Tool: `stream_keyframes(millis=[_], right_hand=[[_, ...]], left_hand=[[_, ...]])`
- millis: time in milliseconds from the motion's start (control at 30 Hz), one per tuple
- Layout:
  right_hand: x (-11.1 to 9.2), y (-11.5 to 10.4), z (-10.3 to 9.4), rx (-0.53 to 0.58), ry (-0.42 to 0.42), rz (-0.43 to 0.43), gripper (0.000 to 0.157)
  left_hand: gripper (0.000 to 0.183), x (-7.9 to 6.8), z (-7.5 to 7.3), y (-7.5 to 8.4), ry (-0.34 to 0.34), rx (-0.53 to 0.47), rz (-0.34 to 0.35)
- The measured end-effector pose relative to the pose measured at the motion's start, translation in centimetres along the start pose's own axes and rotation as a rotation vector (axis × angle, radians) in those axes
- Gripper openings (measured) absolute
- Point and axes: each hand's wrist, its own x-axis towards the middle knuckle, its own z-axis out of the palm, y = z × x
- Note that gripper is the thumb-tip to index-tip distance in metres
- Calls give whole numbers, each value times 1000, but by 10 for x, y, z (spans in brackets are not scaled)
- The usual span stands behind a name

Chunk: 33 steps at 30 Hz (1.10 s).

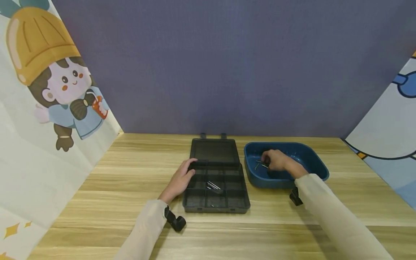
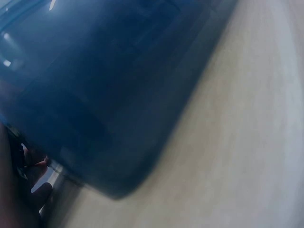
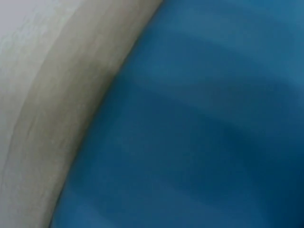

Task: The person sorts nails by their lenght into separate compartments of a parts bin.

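A dark translucent compartment box [image 1: 216, 213] lies on the table with its lid [image 1: 214, 151] folded back. My left hand [image 1: 180, 180] rests at the box's left edge, thumb and fingers extended. Several thin silver screw-like pieces [image 1: 213, 185] lie in its middle compartment. To the right, my right hand [image 1: 277, 161] reaches down into a blue basin [image 1: 276, 183], fingers bent at a few more thin metal pieces [image 1: 257, 166]. Whether the fingertips pinch one I cannot tell. The basin's wall [image 3: 156, 142] fills much of the right wrist view.
The wooden table [image 1: 113, 202] meets a dark blue-grey partition [image 1: 227, 72] behind the box and basin. A printed cartoon panel [image 1: 19, 144] stands on the left, another [image 1: 390, 119] on the right. Each wrist wears a black camera strap.
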Motion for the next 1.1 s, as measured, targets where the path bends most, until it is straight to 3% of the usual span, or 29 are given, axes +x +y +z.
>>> stream_keyframes(millis=[233, 1100], right_hand=[[-2, -1, 3, 15, 0, 1, 18], [-10, -9, 4, -50, 54, 12, 25]], left_hand=[[43, -1, 0, 1, 7, -2, -4], [43, 0, -2, 1, -3, 1, -20]])
